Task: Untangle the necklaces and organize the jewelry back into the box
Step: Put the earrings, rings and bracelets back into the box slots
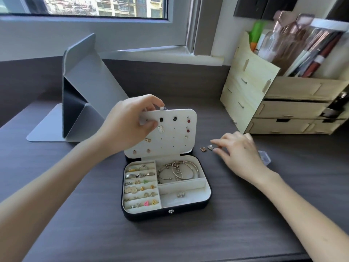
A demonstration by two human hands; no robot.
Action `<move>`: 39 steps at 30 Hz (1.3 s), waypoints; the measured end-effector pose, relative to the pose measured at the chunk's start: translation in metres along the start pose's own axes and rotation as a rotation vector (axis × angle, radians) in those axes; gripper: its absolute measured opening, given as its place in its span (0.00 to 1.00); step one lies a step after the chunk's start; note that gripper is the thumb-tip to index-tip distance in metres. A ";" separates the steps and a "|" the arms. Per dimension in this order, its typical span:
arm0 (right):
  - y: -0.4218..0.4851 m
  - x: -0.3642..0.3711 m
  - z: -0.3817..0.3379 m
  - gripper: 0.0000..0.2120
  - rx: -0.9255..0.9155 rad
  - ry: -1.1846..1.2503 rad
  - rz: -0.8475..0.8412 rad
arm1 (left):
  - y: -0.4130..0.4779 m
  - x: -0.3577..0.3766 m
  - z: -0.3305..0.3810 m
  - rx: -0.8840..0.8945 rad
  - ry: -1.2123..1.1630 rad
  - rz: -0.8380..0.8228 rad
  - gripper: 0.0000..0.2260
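A dark jewelry box (168, 214) with cream lining lies open mid-desk. Its left rows hold rings and earrings, and its upper right compartment holds several bangles (178, 170). A cream earring panel (170, 135) stands upright at the back of the box, with studs pinned in it. My left hand (130, 125) grips the panel's top left edge, thumb on its front. My right hand (239, 150) rests on the desk to the right of the box, fingers reaching toward two small earrings (206, 148) lying there. No necklace is visible.
A grey folded stand (79, 95) sits at the back left. A wooden drawer organizer (273, 103) with brushes and pens fills the back right. A small clear plastic piece (264, 156) lies behind my right hand. The dark desk edge runs along the bottom.
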State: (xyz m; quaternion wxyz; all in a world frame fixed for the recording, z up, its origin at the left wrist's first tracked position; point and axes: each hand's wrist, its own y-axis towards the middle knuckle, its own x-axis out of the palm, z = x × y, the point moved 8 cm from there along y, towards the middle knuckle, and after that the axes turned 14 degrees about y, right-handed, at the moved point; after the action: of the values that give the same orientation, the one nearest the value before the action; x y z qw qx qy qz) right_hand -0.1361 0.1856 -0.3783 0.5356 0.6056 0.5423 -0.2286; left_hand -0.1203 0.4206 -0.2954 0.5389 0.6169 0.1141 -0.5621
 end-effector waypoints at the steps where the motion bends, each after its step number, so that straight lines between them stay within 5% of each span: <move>1: 0.004 0.006 -0.001 0.07 -0.010 -0.015 0.001 | -0.001 -0.001 0.001 0.007 -0.007 0.004 0.15; 5: 0.013 0.012 -0.003 0.02 0.023 0.027 0.009 | -0.003 -0.001 0.000 0.003 -0.075 0.006 0.17; 9: 0.017 -0.012 -0.008 0.02 0.185 0.473 0.124 | -0.001 0.002 0.001 0.045 -0.084 -0.024 0.14; 12: 0.019 -0.038 -0.047 0.03 0.126 0.738 0.203 | 0.001 0.002 -0.001 0.032 -0.190 -0.060 0.08; 18: 0.033 -0.049 -0.137 0.04 -0.248 0.634 0.244 | 0.003 0.002 -0.002 0.002 -0.348 -0.089 0.15; 25: 0.037 -0.032 -0.149 0.08 -0.451 0.507 0.210 | -0.001 0.002 -0.006 -0.035 -0.403 -0.082 0.07; 39: 0.037 -0.049 -0.154 0.08 -0.545 0.775 0.124 | -0.013 -0.004 0.003 -0.079 -0.743 -0.213 0.06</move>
State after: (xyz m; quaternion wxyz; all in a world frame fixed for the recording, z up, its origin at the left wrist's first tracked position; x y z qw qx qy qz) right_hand -0.1643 0.3092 -0.2723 0.4459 0.5150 0.7051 0.1970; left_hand -0.1333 0.4260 -0.2985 0.5055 0.3345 -0.0038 -0.7953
